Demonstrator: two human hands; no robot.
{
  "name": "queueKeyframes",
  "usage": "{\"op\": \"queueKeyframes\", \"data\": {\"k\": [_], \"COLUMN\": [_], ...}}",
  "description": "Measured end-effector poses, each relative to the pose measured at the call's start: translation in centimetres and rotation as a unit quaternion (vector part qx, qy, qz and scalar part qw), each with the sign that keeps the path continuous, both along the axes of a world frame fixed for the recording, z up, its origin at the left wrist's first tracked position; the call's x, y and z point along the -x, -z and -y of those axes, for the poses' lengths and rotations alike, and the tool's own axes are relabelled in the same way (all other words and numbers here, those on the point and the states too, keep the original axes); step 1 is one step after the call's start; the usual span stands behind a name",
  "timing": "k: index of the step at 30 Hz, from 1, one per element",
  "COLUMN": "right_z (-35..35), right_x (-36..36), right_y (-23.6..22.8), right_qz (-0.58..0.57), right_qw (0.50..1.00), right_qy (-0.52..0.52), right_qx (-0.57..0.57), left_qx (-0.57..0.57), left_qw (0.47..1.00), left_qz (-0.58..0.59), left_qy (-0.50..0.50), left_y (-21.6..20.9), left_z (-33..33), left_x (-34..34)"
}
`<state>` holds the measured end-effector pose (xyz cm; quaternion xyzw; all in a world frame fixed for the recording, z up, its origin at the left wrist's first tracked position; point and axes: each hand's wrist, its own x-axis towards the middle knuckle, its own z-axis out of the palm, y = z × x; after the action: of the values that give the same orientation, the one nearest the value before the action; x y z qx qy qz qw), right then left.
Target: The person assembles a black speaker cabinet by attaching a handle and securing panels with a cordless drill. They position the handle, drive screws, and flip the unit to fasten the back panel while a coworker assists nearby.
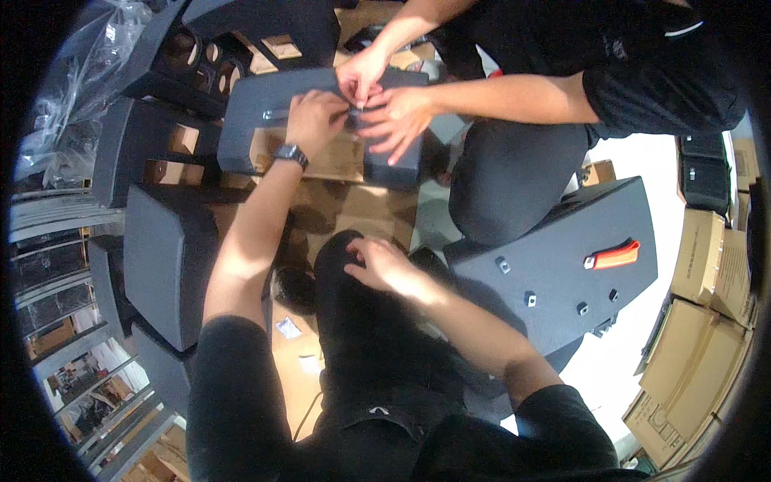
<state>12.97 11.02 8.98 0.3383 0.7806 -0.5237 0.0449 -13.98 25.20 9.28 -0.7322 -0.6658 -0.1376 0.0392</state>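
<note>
A dark grey, box-like cabinet point(249, 92) lies in front of me, with a small metal fitting point(277, 115) on its upper face. My left hand point(317, 119) reaches over this face, its bent fingers closed around a small spot that they mostly hide. Another person's two hands touch the same spot: one hand point(363, 74) pinches downward and the other hand point(401, 116) has its fingers spread on the surface. My right hand point(379, 263) rests on my knee, fingers loosely apart, with nothing in it.
At the right lies another dark cabinet point(554, 241) bearing several small metal fittings point(531, 299) and an orange-handled tool point(614, 255). More dark cabinets point(161, 257) stand at the left. Cardboard boxes point(687, 345) line the far right. The other person's knee point(510, 181) is between the two cabinets.
</note>
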Motion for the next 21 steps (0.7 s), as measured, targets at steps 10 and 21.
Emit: {"op": "queueKeyframes", "data": {"k": [10, 21], "right_z": [0.4, -0.2], "right_x": [0.4, 0.5], "right_y": [1.3, 0.5], "right_qz": [-0.038, -0.013], "right_qw": [0.998, 0.998], "right_qy": [0.019, -0.007], "right_qx": [0.038, 0.059], "left_qx": [0.290, 0.352], "left_qw": [0.938, 0.912], "left_qz": [0.167, 0.164], "left_qy": [-0.091, -0.136], "left_y": [3.8, 6.0], "left_z": [25.2, 29.7], "left_x": [-12.3, -17.0]}}
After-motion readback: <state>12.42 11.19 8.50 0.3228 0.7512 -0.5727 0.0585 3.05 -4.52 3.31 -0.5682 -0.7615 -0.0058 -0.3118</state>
